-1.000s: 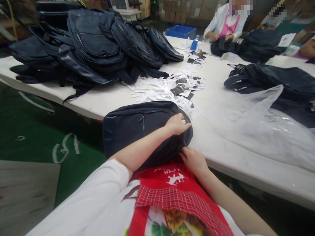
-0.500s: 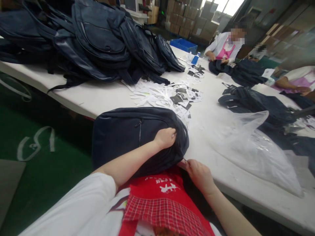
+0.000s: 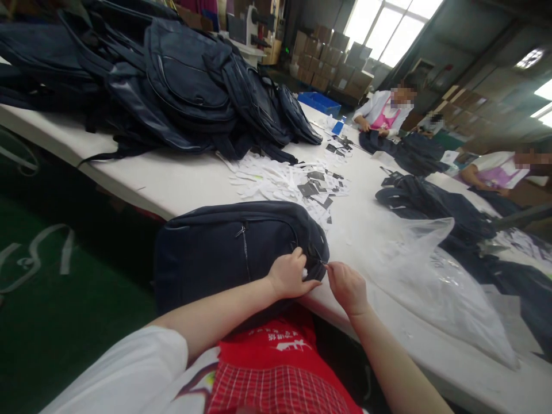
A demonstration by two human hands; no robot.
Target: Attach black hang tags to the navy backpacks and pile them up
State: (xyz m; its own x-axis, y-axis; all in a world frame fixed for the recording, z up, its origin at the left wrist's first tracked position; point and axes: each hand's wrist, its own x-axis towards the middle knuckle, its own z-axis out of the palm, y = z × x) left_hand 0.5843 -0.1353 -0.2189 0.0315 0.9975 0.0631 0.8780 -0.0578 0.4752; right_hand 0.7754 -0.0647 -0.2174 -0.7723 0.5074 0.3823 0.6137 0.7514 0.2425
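A dark navy backpack (image 3: pixel 207 253) lies on its side at the table's near edge, in front of my red apron. A short zipper runs across its front panel. My left hand (image 3: pixel 288 276) is closed on the bag's fabric near its right end, fingers curled and thumb stretched along the edge. Something small and white shows by its fingers. At the same end, my right hand (image 3: pixel 347 286) pinches what looks like a zipper pull (image 3: pixel 322 263) between thumb and forefinger. The fingertips of my left hand are partly hidden.
Navy backpacks (image 3: pixel 190 86) are heaped at the back left. White strips and black tags (image 3: pixel 280 181) lie behind my bag. A clear plastic bag (image 3: pixel 448 299) sits on the right, near more dark bags (image 3: pixel 435 201). A co-worker (image 3: pixel 383 112) handles a dark bag across the table.
My left hand has slid down the bag toward its near right edge. My right hand has risen with the pinched pull. The camera view has tilted upward.
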